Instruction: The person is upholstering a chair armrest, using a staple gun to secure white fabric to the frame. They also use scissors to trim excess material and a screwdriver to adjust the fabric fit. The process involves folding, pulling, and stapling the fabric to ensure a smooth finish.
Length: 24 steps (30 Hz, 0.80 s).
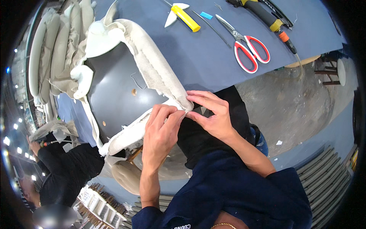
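A padded seat panel lies on the table's near edge, its smooth dark grey board [114,78] facing up. Around the board runs a beige fabric cover [154,57], its edges rolled over the rim, with white padding [101,40] showing at the far left corner. My left hand [162,131] pinches the white edge of the cover close to the near right corner. At that same corner my right hand [213,114] grips the beige fabric between thumb and fingers. The fingertips of both hands nearly meet there. What lies under the left fingertips is hidden.
On the blue-grey table are red-and-white scissors [249,53], a yellow-handled tool [185,18], a thin dark rod [213,28] and a yellow-and-black air stapler [267,17]. Padded covered pieces [57,49] stack at far left. A co-worker in black [70,171] works at lower left.
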Available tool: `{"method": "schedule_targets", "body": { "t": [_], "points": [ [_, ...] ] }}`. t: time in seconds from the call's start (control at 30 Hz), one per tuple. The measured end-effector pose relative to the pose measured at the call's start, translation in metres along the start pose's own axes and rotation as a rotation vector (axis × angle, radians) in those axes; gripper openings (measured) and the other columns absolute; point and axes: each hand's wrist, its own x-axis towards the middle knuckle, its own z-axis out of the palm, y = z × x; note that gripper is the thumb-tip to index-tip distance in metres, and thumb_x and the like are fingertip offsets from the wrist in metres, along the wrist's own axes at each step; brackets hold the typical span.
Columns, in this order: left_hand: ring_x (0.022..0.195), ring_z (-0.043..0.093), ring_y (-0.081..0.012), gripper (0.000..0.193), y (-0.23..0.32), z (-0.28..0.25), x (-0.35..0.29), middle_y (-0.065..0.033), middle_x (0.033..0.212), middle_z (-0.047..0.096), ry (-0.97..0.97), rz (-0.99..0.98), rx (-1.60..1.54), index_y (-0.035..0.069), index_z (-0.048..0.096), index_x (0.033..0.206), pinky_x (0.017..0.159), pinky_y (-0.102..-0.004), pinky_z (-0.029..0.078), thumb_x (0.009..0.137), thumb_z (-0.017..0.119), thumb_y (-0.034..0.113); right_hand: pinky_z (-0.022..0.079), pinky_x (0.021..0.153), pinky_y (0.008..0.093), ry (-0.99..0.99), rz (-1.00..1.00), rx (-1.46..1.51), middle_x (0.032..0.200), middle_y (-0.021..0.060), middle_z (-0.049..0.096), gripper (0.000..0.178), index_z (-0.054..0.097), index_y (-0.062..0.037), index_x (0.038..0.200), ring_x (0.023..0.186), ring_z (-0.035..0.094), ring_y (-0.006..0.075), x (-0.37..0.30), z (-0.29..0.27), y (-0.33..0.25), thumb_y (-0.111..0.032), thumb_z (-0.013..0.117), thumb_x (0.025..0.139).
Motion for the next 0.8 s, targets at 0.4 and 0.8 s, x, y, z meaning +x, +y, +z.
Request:
{"method": "schedule_targets", "body": {
  "t": [0.4, 0.8],
  "points": [
    [0.095, 0.058, -0.0281, 0.029, -0.034, 0.009, 0.058, -0.0060, 0.092, 0.063, -0.055, 0.269, 0.106, 0.008, 0.067, 0.101, 0.080, -0.0422, 0.048, 0.075, 0.081, 0.003, 0.059, 0.081, 0.0336, 0.132, 0.027, 0.137, 0.111, 0.0187, 0.075, 0.025, 0.077, -0.0016, 0.101, 0.094, 0.075, 0.0262, 0.025, -0.005, 0.015, 0.005, 0.078, 0.077],
    [0.076, 0.055, -0.0274, 0.014, -0.059, 0.029, 0.069, -0.0097, 0.085, 0.062, -0.050, 0.305, -0.132, 0.002, 0.066, 0.091, 0.064, -0.0360, 0.045, 0.082, 0.077, 0.001, 0.052, 0.105, 0.0374, 0.205, 0.132, 0.271, 0.127, 0.0213, 0.070, 0.038, 0.072, 0.0061, 0.117, 0.125, 0.065, 0.0296, 0.024, 0.013, 0.021, 0.003, 0.081, 0.080]
  ]
}}
